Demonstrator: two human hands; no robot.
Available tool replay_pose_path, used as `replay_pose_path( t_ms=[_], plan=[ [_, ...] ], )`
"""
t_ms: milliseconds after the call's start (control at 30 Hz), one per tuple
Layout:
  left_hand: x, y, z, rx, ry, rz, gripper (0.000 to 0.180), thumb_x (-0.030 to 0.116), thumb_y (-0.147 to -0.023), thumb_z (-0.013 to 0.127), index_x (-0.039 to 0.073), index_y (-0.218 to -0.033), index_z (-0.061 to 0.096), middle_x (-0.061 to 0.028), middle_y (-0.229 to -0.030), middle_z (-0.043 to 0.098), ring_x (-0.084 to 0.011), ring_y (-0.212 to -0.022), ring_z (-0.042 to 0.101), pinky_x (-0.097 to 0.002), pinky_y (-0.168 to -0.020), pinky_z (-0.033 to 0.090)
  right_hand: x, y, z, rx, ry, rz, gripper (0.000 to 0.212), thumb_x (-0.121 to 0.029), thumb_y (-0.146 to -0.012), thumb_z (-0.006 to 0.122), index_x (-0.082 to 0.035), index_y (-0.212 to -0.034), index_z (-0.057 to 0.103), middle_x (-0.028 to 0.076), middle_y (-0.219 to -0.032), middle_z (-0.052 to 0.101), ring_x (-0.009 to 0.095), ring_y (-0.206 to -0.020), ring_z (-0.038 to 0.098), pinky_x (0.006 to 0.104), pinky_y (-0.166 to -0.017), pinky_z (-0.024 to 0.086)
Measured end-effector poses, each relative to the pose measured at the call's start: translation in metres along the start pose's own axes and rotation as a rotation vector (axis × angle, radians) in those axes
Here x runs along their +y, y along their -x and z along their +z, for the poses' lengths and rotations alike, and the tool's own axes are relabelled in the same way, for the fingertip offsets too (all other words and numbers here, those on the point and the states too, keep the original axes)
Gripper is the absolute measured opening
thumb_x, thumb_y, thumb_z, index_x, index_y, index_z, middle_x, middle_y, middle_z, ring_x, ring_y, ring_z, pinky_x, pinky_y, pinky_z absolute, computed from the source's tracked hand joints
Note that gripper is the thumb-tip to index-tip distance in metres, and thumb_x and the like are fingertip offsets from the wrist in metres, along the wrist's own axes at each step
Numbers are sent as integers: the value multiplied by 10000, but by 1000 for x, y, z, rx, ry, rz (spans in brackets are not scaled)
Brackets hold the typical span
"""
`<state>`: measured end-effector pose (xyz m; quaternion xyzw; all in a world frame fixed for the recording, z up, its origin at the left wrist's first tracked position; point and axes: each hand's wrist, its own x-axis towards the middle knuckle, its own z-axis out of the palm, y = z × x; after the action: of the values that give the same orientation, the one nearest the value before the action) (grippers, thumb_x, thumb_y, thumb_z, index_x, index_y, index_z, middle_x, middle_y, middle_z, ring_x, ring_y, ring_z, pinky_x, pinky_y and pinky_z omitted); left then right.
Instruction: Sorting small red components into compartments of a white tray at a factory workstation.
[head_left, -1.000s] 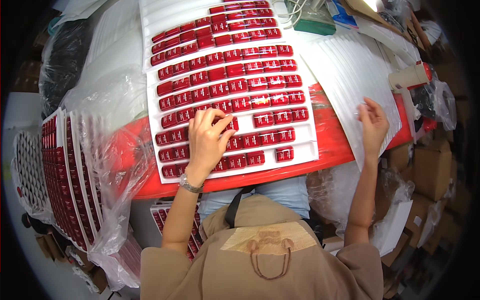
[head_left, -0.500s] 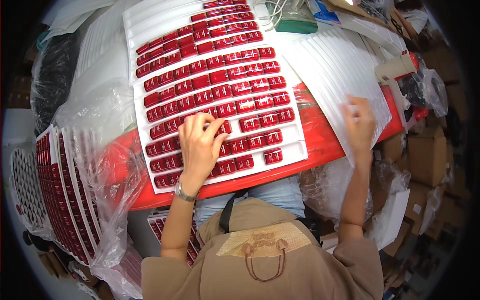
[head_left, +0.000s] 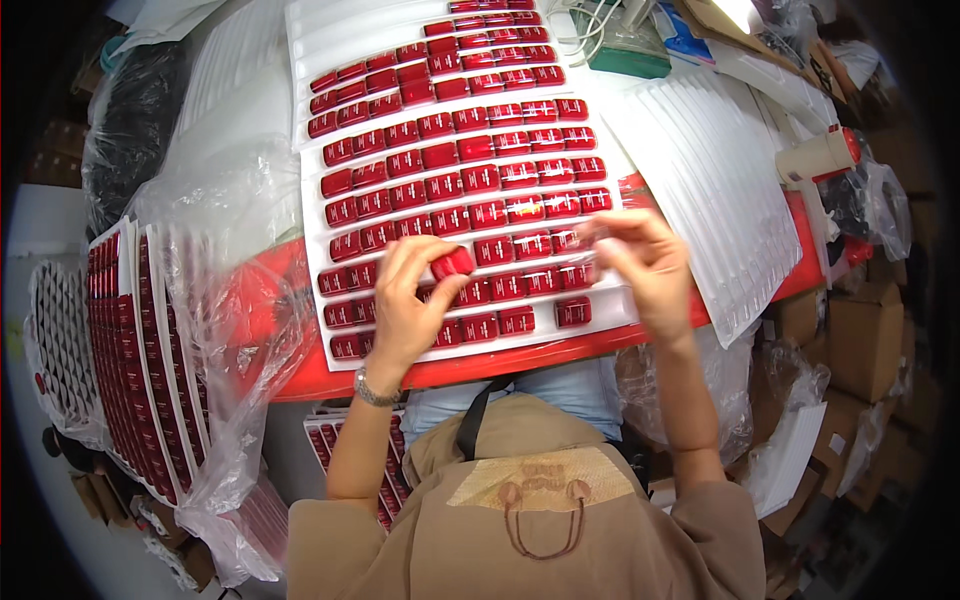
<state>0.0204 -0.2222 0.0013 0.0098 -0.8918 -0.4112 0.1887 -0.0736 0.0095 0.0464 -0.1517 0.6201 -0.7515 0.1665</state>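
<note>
A white ridged tray (head_left: 608, 312) lies on the red-covered table, carrying rows of small glossy red rectangular pieces (head_left: 436, 126) with pale print. Over its near rows, my left hand (head_left: 408, 305) pinches one red piece (head_left: 453, 263) between thumb and fingers, tilted and lifted off its row. My right hand (head_left: 645, 270) is raised above the tray's right edge, thumb and fingertips brought together. Something clear and thin seems to be at its fingertips, too blurred to name. Near the tray's front right corner sits a lone red piece (head_left: 573, 312), apart from its row.
Stacked white ridged trays (head_left: 715, 210) lie at the right. A white cylinder with a red end (head_left: 818, 158) stands beyond them. On the left, filled trays (head_left: 135, 350) lean upright next to clear plastic wrap (head_left: 265, 360). Cardboard boxes (head_left: 862, 340) fill the floor at right.
My left hand has picked the red piece up from its row. My right hand has moved left from over the white trays to the filled tray's edge. The view has shifted slightly.
</note>
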Motion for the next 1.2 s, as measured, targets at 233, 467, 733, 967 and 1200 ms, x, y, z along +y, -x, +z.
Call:
replay_pose_path(
  t_ms=[233, 467, 733, 967, 1200],
  plan=[
    [29, 14, 20, 18, 854, -347, 302, 35, -745, 713, 5, -1026, 606, -80, -998, 575, -153, -950, 548, -263, -830, 451, 10, 13, 42, -333, 667, -294, 465, -165, -740, 738, -35, -1158, 580, 206, -1286, 385, 238, -956, 572, 332, -770, 501],
    [-2, -11, 6, -129, -355, 91, 281, 131, -714, 712, 44, -970, 636, -58, -914, 534, -222, -892, 499, -361, -795, 355, -9, -2, -228, 495, 1740, -100, 279, -167, -852, 582, -10, -1084, 591, 162, -985, 609, 306, -864, 585, 391, -761, 466],
    [-22, 5, -38, -111, -403, -7, 368, 124, -658, 753, 44, -1006, 664, -50, -907, 567, -226, -875, 512, -361, -781, 373, -10, -2, -287, 202, 1611, -78, 165, -27, -799, 589, -20, -959, 629, 141, -910, 613, 314, -787, 602, 348, -717, 489],
    [-3, 10, -21, 41, 115, -82, 299, 62, -707, 724, 31, -992, 636, -88, -962, 608, -226, -927, 564, -341, -836, 444, -13, -20, -40, 95, 242, -194, 119, 29, -823, 577, 7, -916, 648, 117, -942, 650, 118, -765, 618, 244, -686, 519],
    [34, 22, 6, 51, 963, -348, 408, -75, -789, 632, -31, -1173, 503, -79, -1076, 534, -132, -999, 543, -237, -841, 476, 9, -4, 59, -365, 556, -543, 231, -12, -730, 695, -13, -952, 631, 138, -998, 616, 222, -829, 618, 290, -673, 503]
  ],
)
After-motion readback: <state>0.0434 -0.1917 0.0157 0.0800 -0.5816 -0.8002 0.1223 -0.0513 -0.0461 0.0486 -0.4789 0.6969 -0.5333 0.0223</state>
